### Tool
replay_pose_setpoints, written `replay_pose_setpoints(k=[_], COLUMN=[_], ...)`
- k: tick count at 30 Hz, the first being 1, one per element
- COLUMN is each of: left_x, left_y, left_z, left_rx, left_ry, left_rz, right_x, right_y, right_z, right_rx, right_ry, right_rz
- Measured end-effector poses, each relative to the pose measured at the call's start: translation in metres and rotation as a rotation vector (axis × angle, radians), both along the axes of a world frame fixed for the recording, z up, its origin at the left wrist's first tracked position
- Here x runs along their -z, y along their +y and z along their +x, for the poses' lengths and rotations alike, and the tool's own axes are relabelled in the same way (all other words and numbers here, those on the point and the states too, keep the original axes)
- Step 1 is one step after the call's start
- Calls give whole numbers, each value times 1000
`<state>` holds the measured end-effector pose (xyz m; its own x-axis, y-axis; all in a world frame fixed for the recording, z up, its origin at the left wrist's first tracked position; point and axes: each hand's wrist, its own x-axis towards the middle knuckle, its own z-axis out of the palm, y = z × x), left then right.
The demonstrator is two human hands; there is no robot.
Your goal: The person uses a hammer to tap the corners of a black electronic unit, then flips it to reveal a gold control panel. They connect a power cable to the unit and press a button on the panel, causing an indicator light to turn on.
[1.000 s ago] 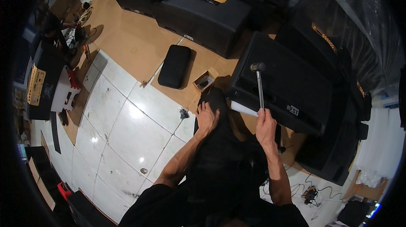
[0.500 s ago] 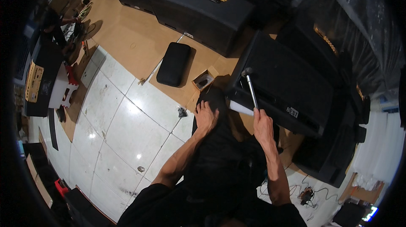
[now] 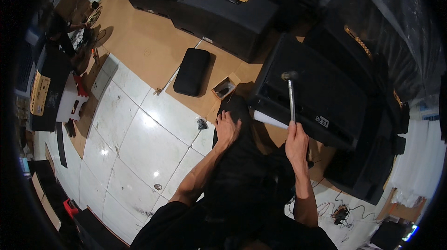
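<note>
My right hand [image 3: 296, 144] is closed around the lower end of a hammer-like tool [image 3: 292, 98] with a silver shaft. Its short dark head is blurred and sits over a large black speaker cabinet [image 3: 321, 82], where I cannot tell whether it touches. The cabinet lies tilted, with a small pale label near its lower edge. On my dark-clothed knee rests my left hand [image 3: 227, 129], fingers spread and holding nothing. A small open cardboard box [image 3: 225, 88] with something dark inside lies just beyond that knee.
A black rounded case [image 3: 192, 71] lies on brown cardboard sheeting [image 3: 135, 40]. More black cabinets [image 3: 223, 22] with gold panels stand beyond. A small dark bundle [image 3: 201, 124] sits on the white tiles. Another person [image 3: 63, 31] crouches at far left. Loose cables [image 3: 342, 213] lie at lower right.
My right hand has shifted to the right, carrying the tool; its head has moved right across the cabinet and the shaft stands straighter. My left hand stays on the knee.
</note>
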<state>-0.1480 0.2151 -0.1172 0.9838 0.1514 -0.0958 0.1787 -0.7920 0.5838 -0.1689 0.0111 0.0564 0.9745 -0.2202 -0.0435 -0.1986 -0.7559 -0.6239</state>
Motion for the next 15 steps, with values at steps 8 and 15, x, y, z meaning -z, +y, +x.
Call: replay_pose_setpoints(k=[8,15], left_x=[-80,-142], left_y=[-44,-172], left_z=[13,92], left_rx=[54,594], left_ry=[-510,-560], left_rz=[-325,-310], right_x=[72,78], right_y=[-71,-72], right_z=[-157,-224], right_rx=[349,604], right_ry=[76,344], right_rz=[277,624])
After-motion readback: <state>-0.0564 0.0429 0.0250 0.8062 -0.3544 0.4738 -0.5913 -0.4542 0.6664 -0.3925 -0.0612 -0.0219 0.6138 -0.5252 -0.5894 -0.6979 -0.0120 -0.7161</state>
